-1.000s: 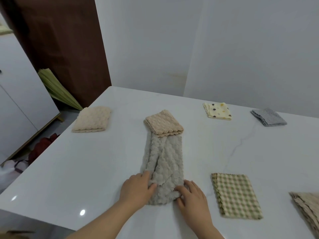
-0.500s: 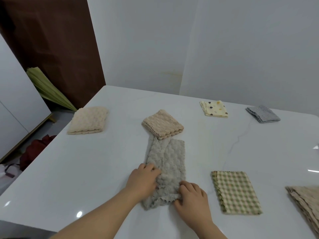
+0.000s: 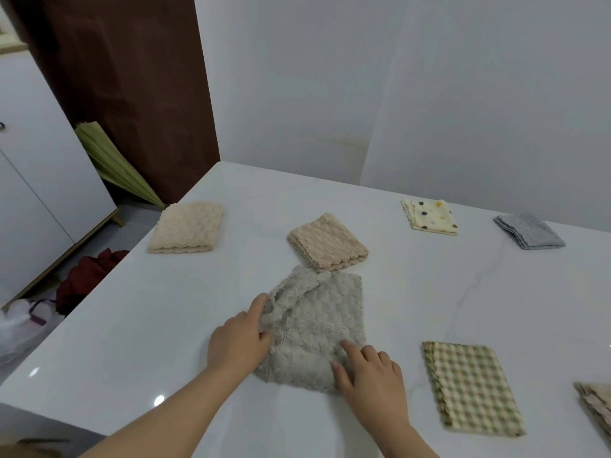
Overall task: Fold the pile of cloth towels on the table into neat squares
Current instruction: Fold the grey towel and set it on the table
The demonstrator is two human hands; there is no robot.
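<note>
A fluffy grey towel (image 3: 317, 325) lies bunched and partly folded at the middle of the white table (image 3: 132, 325). My left hand (image 3: 239, 335) pinches its crumpled left edge between thumb and fingers. My right hand (image 3: 368, 371) grips the towel's near right corner, fingers on top and thumb at the edge. A folded tan towel (image 3: 327, 242) sits just beyond it, touching its far edge.
Other folded towels lie around: cream (image 3: 185, 228) far left, dotted yellow (image 3: 429, 214) and grey (image 3: 529, 231) at the back right, green check (image 3: 472, 388) near right. A beige stack (image 3: 595, 408) is at the right border. The table's left edge drops to the floor.
The grey towel was a long strip reaching under the tan towel. Both hands have gathered it, so it is now shorter, wider and bunched.
</note>
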